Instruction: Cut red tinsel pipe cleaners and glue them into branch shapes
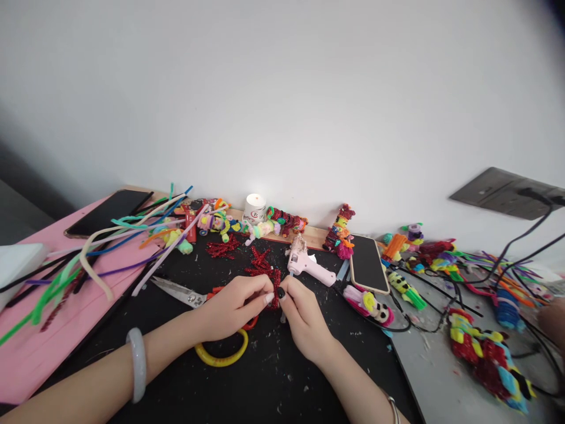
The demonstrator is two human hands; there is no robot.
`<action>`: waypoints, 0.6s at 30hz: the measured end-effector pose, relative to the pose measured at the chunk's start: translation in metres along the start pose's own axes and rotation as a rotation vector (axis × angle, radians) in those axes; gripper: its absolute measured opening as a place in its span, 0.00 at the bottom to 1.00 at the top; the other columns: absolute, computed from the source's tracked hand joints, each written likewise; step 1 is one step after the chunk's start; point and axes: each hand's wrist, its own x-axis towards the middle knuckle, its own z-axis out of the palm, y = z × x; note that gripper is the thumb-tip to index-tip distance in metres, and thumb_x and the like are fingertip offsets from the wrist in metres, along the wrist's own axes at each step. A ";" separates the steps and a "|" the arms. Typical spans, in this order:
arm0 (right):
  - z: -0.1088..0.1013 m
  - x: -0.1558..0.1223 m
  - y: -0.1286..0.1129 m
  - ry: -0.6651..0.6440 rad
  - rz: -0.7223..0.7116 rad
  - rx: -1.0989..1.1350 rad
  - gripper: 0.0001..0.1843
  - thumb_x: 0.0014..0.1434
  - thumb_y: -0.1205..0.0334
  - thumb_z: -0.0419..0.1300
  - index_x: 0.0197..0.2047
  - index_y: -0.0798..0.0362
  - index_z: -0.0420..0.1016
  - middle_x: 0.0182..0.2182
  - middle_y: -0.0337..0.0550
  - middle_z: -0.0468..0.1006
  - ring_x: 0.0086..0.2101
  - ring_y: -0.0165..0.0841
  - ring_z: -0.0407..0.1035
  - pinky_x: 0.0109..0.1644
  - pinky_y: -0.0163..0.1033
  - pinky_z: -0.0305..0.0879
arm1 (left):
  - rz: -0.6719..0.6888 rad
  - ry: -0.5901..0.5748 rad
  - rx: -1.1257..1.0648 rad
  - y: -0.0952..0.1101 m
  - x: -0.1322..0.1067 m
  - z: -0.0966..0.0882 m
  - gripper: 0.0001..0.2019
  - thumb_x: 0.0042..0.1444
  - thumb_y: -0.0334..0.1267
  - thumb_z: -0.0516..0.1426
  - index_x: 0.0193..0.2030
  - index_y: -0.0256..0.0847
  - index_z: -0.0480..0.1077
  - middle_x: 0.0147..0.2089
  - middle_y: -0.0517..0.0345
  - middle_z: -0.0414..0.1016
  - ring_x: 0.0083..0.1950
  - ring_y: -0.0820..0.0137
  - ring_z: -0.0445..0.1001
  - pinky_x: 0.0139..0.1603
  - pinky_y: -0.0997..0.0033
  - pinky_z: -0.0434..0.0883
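My left hand [241, 307] and my right hand [304, 318] meet over the black mat [265, 388], both with fingers pinched. Between their fingertips is a red tinsel pipe cleaner piece [276, 287], partly hidden by the fingers. More red tinsel pieces [222, 247] lie bent on the mat just beyond. Under my left wrist rest scissors [222, 357] with yellow and orange handles, blades pointing left. A pink hot glue gun [311, 268] lies just past my right hand. A small translucent stick end [283, 317] shows beneath the fingertips.
Loose pipe cleaners [99, 253] spread over a pink surface [48, 235] at left, near a dark phone [108, 213]. A paper cup [255, 207] and pipe cleaner figures [339, 232] line the wall. Another phone [369, 265], cables and more figures [489, 353] lie right. Another person's hand [552, 321] shows at the right edge.
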 end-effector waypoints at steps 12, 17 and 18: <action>-0.002 0.001 0.004 0.024 0.043 0.021 0.12 0.66 0.62 0.44 0.30 0.52 0.57 0.27 0.36 0.59 0.29 0.30 0.55 0.34 0.36 0.52 | 0.025 -0.068 -0.006 -0.001 0.000 0.001 0.09 0.64 0.36 0.47 0.31 0.40 0.59 0.25 0.67 0.60 0.28 0.75 0.59 0.32 0.75 0.58; -0.002 0.001 0.005 0.021 0.030 0.014 0.13 0.67 0.61 0.43 0.30 0.52 0.58 0.27 0.36 0.59 0.29 0.30 0.55 0.33 0.36 0.52 | 0.017 -0.094 -0.052 -0.001 -0.002 0.001 0.10 0.64 0.36 0.47 0.30 0.40 0.59 0.23 0.68 0.59 0.25 0.75 0.59 0.30 0.76 0.58; -0.001 0.001 0.004 0.021 0.029 0.013 0.13 0.67 0.61 0.43 0.30 0.52 0.58 0.27 0.36 0.59 0.29 0.30 0.55 0.33 0.36 0.52 | 0.013 -0.096 -0.055 0.000 -0.002 0.001 0.10 0.64 0.37 0.47 0.30 0.40 0.59 0.22 0.68 0.59 0.25 0.76 0.59 0.29 0.76 0.58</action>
